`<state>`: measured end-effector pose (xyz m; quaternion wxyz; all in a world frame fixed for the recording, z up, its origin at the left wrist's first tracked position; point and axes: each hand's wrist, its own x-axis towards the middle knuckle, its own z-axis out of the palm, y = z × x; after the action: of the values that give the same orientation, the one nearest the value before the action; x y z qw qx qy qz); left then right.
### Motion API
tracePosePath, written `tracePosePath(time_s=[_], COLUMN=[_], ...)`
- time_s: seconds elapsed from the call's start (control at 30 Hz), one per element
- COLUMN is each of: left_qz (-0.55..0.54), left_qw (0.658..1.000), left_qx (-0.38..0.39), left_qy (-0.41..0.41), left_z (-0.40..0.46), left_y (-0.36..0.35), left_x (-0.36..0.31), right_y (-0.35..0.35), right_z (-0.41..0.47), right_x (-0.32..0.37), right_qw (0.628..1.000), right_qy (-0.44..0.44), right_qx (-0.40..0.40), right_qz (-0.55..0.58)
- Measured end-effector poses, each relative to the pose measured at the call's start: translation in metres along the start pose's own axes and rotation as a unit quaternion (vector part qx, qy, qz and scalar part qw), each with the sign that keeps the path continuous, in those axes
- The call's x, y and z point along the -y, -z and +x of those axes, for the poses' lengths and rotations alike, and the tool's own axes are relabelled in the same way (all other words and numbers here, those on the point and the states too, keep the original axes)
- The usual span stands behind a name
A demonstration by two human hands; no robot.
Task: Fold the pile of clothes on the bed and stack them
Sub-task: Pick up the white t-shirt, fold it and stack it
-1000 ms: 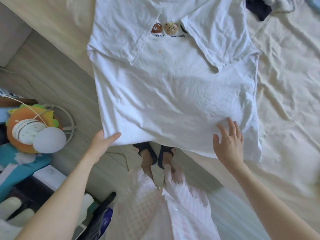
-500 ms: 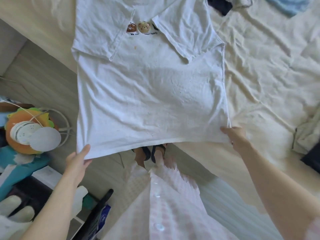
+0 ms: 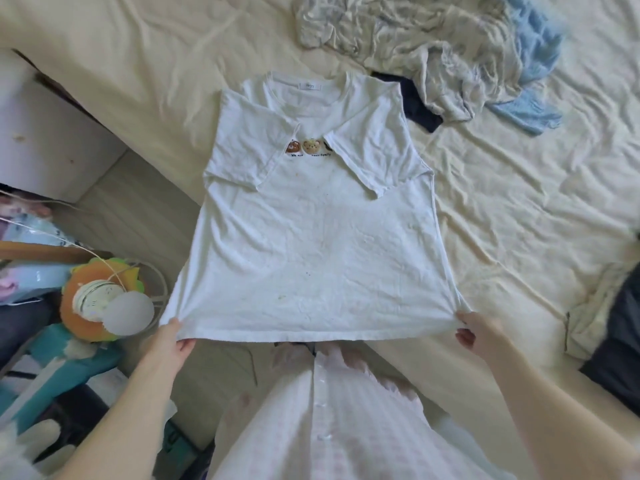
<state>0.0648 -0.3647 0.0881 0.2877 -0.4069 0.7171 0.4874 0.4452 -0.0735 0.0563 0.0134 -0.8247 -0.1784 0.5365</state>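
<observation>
A white T-shirt (image 3: 311,244) with small bear faces on the chest lies face up across the corner of the bed (image 3: 519,209), both sleeves folded in over the front. Its hem is stretched taut beyond the bed's edge. My left hand (image 3: 169,341) pinches the hem's left corner. My right hand (image 3: 476,332) pinches the hem's right corner. Behind the shirt lies the unfolded pile: a crumpled pale garment (image 3: 398,32), a light blue cloth (image 3: 530,67) and a dark navy piece (image 3: 420,105).
Cream sheets cover the bed. More cloth, pale (image 3: 595,317) and dark (image 3: 620,344), sits at the right edge. On the floor to the left stand an orange lion-shaped fan (image 3: 100,299), boxes and a white cabinet (image 3: 41,133).
Both hands went from resting near the hem to gripping its two corners and pulling it taut. The view has tilted up, so the collar and the pile behind now show.
</observation>
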Motion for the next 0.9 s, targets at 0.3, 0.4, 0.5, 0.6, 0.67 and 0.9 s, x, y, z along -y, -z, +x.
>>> tracePosePath(time_s=[0.3, 0.4, 0.5, 0.6, 0.67, 0.9], left_qz=[-0.090, -0.135, -0.170, -0.165, -0.155, -0.102], left_qw=[0.989, 0.981, 0.973, 0.968, 0.967, 0.971], left_qx=[0.113, 0.127, 0.144, 0.176, 0.192, 0.204], left_qy=[-0.036, -0.050, -0.060, -0.066, -0.063, -0.071], left_z=[-0.035, -0.043, -0.046, -0.046, -0.041, 0.013], left_y=[-0.037, -0.067, -0.100, -0.139, -0.168, -0.281], left_x=[-0.100, -0.141, -0.180, -0.215, -0.240, -0.314], right_y=[0.008, -0.010, -0.032, -0.056, -0.074, -0.142], right_z=[-0.044, -0.060, -0.070, -0.073, -0.076, -0.040], right_x=[0.086, 0.128, 0.179, 0.230, 0.265, 0.369], right_qw=[0.981, 0.955, 0.930, 0.921, 0.917, 0.925], right_qy=[-0.022, 0.006, 0.026, 0.047, 0.062, 0.074], right_qx=[0.086, 0.122, 0.152, 0.159, 0.159, 0.133], right_qz=[0.172, 0.271, 0.335, 0.353, 0.360, 0.348])
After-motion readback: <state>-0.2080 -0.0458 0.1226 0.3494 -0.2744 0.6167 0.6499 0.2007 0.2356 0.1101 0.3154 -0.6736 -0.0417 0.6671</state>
